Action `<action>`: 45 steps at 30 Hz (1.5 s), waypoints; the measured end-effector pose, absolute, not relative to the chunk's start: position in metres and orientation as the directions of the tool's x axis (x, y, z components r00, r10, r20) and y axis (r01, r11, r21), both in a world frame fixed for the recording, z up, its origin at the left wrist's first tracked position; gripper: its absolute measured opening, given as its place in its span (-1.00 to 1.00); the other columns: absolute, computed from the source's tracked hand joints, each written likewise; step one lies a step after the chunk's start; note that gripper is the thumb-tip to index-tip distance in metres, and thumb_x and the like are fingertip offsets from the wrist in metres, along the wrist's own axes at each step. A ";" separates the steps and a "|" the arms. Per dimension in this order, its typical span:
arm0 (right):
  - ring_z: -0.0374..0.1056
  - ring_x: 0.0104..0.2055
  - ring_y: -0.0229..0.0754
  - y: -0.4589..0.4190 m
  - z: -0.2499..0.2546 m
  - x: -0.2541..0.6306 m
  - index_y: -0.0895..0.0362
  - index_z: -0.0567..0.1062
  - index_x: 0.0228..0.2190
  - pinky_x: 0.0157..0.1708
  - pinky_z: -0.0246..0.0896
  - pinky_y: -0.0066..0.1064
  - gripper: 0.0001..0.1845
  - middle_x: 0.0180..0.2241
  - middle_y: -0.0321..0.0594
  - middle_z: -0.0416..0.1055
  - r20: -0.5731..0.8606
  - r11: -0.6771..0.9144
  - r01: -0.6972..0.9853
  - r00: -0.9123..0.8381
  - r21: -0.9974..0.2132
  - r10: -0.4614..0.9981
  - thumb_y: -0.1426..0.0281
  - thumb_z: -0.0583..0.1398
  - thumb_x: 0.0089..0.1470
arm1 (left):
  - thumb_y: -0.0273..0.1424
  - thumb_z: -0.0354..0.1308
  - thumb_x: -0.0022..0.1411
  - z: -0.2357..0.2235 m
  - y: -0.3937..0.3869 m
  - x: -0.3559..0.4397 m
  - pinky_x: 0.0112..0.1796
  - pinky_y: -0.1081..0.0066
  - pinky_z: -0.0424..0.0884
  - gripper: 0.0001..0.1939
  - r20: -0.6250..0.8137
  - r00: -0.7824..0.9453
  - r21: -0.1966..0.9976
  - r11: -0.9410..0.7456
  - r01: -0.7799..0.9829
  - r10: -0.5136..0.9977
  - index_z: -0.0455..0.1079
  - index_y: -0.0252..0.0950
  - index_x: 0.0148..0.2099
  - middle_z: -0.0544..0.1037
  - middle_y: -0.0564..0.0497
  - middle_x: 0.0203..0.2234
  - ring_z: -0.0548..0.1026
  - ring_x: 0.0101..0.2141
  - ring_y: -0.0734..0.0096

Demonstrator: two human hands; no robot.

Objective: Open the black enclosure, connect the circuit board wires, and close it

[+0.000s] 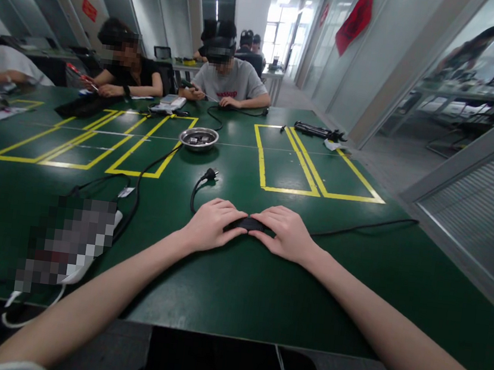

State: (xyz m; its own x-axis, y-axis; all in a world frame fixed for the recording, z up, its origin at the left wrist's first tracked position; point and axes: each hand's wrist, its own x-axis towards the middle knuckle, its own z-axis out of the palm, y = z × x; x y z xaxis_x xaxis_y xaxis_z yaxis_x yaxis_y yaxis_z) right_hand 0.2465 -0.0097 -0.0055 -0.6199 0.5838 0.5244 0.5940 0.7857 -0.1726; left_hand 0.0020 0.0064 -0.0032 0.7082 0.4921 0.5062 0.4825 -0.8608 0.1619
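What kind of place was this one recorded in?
Probably an office used as a shared workroom: glass partitions line the room, people sit around a large green table, and yellow tape marks out rectangles on it.

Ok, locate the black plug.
In the head view, the black plug lies on the green table, a little left of centre, just beyond the left hand and short of the metal bowl.

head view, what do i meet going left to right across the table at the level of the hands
White-edged object, mostly blurred → left hand → black object held between the hands → right hand → black cable
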 end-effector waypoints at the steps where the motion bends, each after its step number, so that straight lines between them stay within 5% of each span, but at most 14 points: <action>1: 0.52 -0.22 0.02 -0.010 -0.005 0.246 0.17 0.61 -0.12 -0.16 0.39 -0.14 -0.69 -0.25 0.00 0.62 0.518 0.785 0.591 -0.620 -0.186 0.589 0.22 0.19 0.31 | -0.15 0.12 0.44 -0.003 0.006 0.002 -0.10 0.24 0.49 -0.64 0.491 0.702 0.189 -0.850 0.492 0.516 0.50 -0.29 0.07 0.65 -0.12 -0.21 0.60 -0.19 0.23; 7: 0.49 -0.19 -0.01 -0.013 0.005 0.246 0.08 0.52 -0.15 -0.16 0.38 -0.18 -0.72 -0.20 -0.08 0.58 0.378 0.703 0.537 -0.598 -0.466 0.707 0.16 0.25 0.21 | -0.21 0.11 0.45 -0.005 0.006 0.002 -0.12 0.24 0.46 -0.69 0.451 0.734 0.170 -0.857 0.487 0.507 0.49 -0.29 0.05 0.66 -0.10 -0.23 0.61 -0.22 0.24; 13: 0.43 -0.31 -0.21 -0.015 0.008 0.251 0.09 0.39 -0.17 -0.33 0.36 -0.38 -0.64 -0.31 -0.27 0.49 0.080 0.308 0.279 -0.609 -0.910 0.789 0.11 0.28 0.17 | -0.29 0.04 0.50 -0.007 0.004 0.004 -0.06 0.22 0.44 -0.70 0.521 0.772 0.013 -0.907 0.420 0.365 0.44 -0.30 0.13 0.66 -0.14 -0.03 0.60 -0.09 0.23; 19: 0.38 -0.49 -0.28 -0.011 0.009 0.249 0.08 0.34 -0.37 -0.50 0.25 -0.45 -0.51 -0.46 -0.31 0.47 0.028 0.124 0.163 -0.493 -0.979 0.870 -0.02 0.37 0.02 | -0.29 0.09 0.47 0.002 -0.001 0.006 0.08 0.15 0.41 -0.58 0.592 0.721 0.006 -0.897 0.442 0.359 0.32 -0.29 0.30 0.53 -0.20 0.17 0.49 0.15 0.16; 24: 0.45 -0.48 -0.20 0.015 0.010 0.278 0.04 0.29 -0.36 -0.49 0.29 -0.40 -0.44 -0.39 -0.22 0.58 0.200 0.198 0.094 0.013 -0.976 0.980 -0.11 0.36 -0.06 | -0.30 0.09 0.46 0.004 -0.002 0.002 0.13 0.12 0.38 -0.64 0.564 0.733 0.085 -0.909 0.408 0.381 0.40 -0.25 0.23 0.55 -0.16 0.16 0.49 0.15 0.19; 30: 0.51 -0.41 -0.08 0.044 0.006 0.341 0.01 0.23 -0.31 -0.49 0.30 -0.33 -0.49 -0.29 -0.10 0.56 0.497 0.296 0.424 0.516 -0.856 0.697 -0.10 0.23 -0.01 | -0.32 0.10 0.44 -0.006 0.005 -0.001 0.08 0.16 0.43 -0.71 0.426 0.799 0.212 -0.905 0.369 0.425 0.50 -0.26 0.11 0.62 -0.11 0.04 0.54 0.05 0.21; 35: 0.51 -0.17 0.10 0.042 -0.001 0.366 0.06 0.36 -0.27 -0.23 0.37 -0.16 -0.65 -0.14 0.07 0.56 0.602 0.042 0.753 0.490 -0.657 0.630 0.06 0.18 0.07 | -0.32 0.10 0.44 -0.006 0.005 -0.002 0.07 0.16 0.43 -0.72 0.395 0.798 0.254 -0.889 0.380 0.454 0.52 -0.23 0.10 0.64 -0.08 0.00 0.55 0.03 0.23; 40: 0.45 -0.17 0.15 0.048 -0.015 0.377 0.09 0.50 -0.22 -0.21 0.32 -0.14 -0.67 -0.25 0.02 0.53 0.429 -0.236 0.853 0.451 -0.465 0.783 0.12 0.21 0.08 | -0.33 0.13 0.42 -0.005 0.005 -0.002 0.04 0.19 0.43 -0.75 0.374 0.798 0.271 -0.878 0.394 0.473 0.52 -0.25 0.07 0.65 -0.07 -0.03 0.56 0.00 0.24; 45: 0.38 -0.21 0.09 0.056 -0.026 0.391 0.12 0.54 -0.12 -0.26 0.29 -0.19 -0.59 -0.29 0.00 0.44 0.379 -0.244 0.904 0.375 -0.351 0.846 0.13 0.24 0.06 | -0.35 0.15 0.41 -0.006 0.005 -0.001 0.01 0.20 0.44 -0.76 0.338 0.808 0.278 -0.872 0.404 0.482 0.53 -0.25 0.05 0.66 -0.06 -0.04 0.56 -0.01 0.24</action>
